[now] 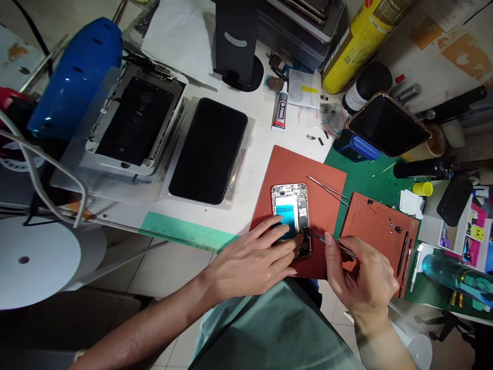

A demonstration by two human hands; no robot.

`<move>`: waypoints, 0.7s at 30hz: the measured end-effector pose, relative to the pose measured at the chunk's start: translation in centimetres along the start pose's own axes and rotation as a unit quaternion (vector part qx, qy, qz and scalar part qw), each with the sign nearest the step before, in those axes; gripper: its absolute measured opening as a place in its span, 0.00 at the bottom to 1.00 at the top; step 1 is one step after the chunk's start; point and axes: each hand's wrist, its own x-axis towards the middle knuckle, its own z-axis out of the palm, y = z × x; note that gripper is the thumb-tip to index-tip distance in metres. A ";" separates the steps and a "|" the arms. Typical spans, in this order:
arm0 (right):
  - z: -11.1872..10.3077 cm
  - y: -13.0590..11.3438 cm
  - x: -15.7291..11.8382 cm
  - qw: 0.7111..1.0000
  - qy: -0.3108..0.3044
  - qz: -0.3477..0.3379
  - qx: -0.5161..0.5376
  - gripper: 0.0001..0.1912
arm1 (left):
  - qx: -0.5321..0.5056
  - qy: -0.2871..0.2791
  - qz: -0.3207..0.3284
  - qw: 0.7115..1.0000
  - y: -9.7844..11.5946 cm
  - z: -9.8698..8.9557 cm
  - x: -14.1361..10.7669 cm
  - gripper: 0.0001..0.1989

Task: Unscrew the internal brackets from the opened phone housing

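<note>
An opened phone [302,192] lies on a reddish-brown mat [323,180], its circuit board and a blue strip [285,216] in the battery bay showing. Across its lower left part rests my left hand [265,254], fingers stretched out and lying flat on it. My right hand [360,275] pinches a thin metal screwdriver-like tool [346,251] between thumb and forefinger. The tool's tip is at the phone's right edge; whether it touches cannot be made out. A pair of tweezers [329,189] lies on the mat, above and right of the phone.
Left of the mat are a dark-screened phone [210,149] and an opened white-framed device [134,118]. A B-7000 glue tube [280,109] lies beyond. A second brown mat [379,226] carries small parts and tools. On the right are a propped phone [389,123] and a blue bottle [456,277].
</note>
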 end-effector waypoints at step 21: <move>0.1 0.1 0.0 0.999 0.024 -0.005 -0.036 0.10 | 0.000 0.001 -0.004 1.000 0.2 0.2 -0.2 0.15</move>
